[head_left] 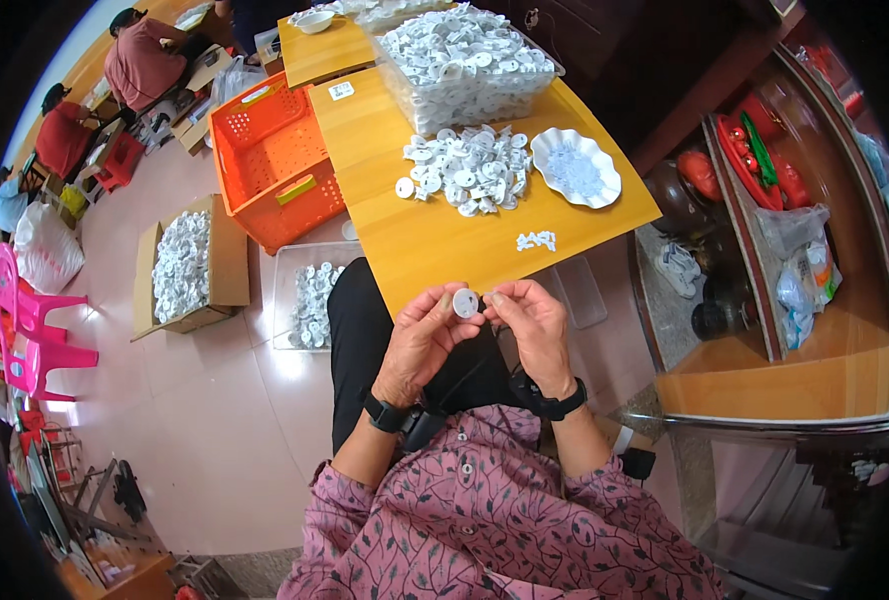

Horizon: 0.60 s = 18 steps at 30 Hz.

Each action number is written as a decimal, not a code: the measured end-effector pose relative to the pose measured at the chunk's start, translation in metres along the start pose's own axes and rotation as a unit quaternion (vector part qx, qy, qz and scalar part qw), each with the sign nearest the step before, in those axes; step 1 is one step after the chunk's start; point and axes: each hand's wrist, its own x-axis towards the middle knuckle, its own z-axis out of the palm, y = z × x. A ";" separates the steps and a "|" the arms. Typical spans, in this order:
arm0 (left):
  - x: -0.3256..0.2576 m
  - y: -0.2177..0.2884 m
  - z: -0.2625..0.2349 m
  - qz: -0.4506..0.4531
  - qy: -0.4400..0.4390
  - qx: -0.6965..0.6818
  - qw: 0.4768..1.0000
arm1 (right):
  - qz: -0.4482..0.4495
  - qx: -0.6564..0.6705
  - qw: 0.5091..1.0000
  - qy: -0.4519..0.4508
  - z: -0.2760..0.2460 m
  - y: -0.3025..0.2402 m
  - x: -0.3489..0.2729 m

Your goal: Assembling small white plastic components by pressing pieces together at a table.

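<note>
Between the thumb and fingers of my left hand [417,335] is a white round plastic disc [466,303] with a small mark or hole in its face. My right hand [535,328] is pinched close to the disc's right edge; whatever its fingertips hold is too small to make out. Both hands are above my lap, at the near edge of the yellow table [395,235]. A few small white plastic pieces [537,240] lie just beyond them. Farther back spreads a loose pile of white discs [470,168], beside a wavy-rimmed white dish [613,188] with small clear pieces in it.
A clear bin [420,100] heaped with white parts stands on the table's far side. On the floor to the left are an orange crate [310,205], a cardboard box [230,262] and a clear tub [283,290]. Shelves [755,290] rise at right. Other people [145,60] sit far left.
</note>
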 end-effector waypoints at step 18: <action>0.001 -0.001 -0.004 -0.002 -0.023 -0.044 0.999 | -0.127 -0.176 0.976 0.012 0.007 0.004 -0.003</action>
